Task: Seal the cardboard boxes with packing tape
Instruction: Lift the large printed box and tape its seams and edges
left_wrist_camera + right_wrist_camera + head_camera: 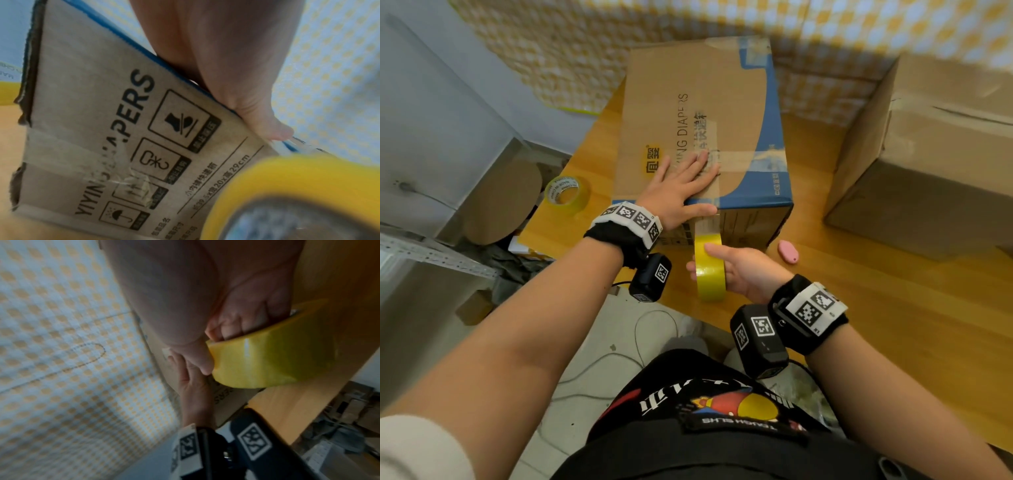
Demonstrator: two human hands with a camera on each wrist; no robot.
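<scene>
Tape roll first, closest to me: my right hand grips it, fingers hooked through the core and thumb lying across the yellow outer face, out in front of the near wall of the box. A clear strip runs up from the roll to the top near edge of the box, which sits on the wooden table. My left hand lies flat and open on the lid, fingers spread on the tape already laid there, thumb pressing the strip down at the edge.

Now the risks. If I pull the roll down at an angle, I reckon the strip wanders off the seam and wrinkles on the front wall. Pull too hard and the box may slide toward me, as only my flat palm pins it. Ease the thumb off early and the strip could lift at the corner and trap a bubble. The free stretch might also twist and stick to itself.

Further out, a pink cutter-like object lies on the table to my right; I need it, or a sharp tear, to end the strip, and fumbling for it may slacken the tape. A second tape roll lies left of the box, and another cardboard box waits at far right.
</scene>
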